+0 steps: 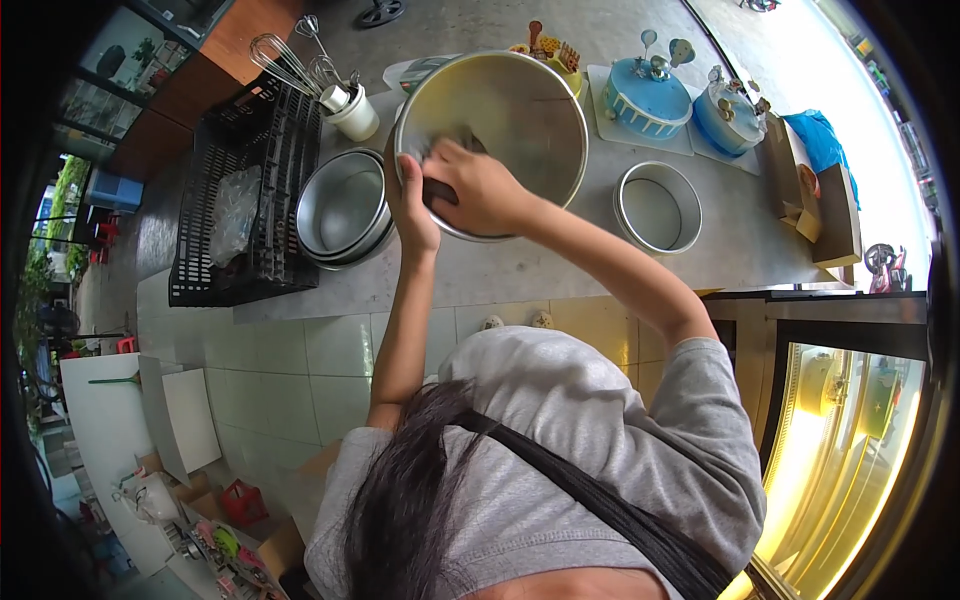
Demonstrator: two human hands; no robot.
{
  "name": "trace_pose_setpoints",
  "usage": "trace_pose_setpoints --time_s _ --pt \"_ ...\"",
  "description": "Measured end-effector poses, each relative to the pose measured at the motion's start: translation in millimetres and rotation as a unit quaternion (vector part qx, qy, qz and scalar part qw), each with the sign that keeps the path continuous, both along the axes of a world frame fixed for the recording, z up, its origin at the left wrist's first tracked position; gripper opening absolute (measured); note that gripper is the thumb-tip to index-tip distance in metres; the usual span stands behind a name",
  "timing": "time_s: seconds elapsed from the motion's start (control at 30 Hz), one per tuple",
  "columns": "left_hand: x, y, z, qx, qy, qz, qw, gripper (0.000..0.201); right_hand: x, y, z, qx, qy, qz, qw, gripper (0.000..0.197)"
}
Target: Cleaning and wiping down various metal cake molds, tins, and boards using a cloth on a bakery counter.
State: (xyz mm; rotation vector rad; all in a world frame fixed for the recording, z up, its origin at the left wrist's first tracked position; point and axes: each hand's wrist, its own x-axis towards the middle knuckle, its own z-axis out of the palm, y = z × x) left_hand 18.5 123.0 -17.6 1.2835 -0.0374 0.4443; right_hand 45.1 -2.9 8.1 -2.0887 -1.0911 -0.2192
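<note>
A large metal mixing bowl (535,125) is tilted over the table, its open side facing me. My left hand (412,205) grips its left rim, thumb up along the edge, with the other fingers hidden behind the wall. Inside, against the left part of the bowl, my right hand (485,190) is closed on a dark cloth (438,192); its fingertips are blurred. Left of the bowl stand nested round metal pans (342,203). Another round cake tin (660,208) sits to the right.
A black plastic crate (225,190) holding a clear bag lies at left, near a white container of whisks (353,115). Behind stand a blue decorated cake (648,97), a second blue cake (730,115) and a yellow one (560,65). An open cardboard box (835,215) is at right.
</note>
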Motion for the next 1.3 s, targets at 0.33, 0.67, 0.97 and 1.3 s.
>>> trace_pose_setpoints --time_s 0.33,0.67,0.97,1.3 --pt "0 -23 33 0.167 -0.112 0.085 0.976 0.058 36 -7 15 0.341 0.22 -0.012 0.914 0.026" --pt "-2 4 41 0.186 -0.101 0.093 0.973 0.057 45 -29 30 -0.047 -0.258 -0.241 0.934 0.038" --pt "-6 14 46 0.256 -0.155 0.086 0.95 0.055 12 -26 14 -0.384 -0.125 -0.169 0.899 0.029" --pt "-3 14 33 0.17 -0.124 0.041 0.977 0.057 5 1 15 0.181 0.215 0.191 0.941 0.036"
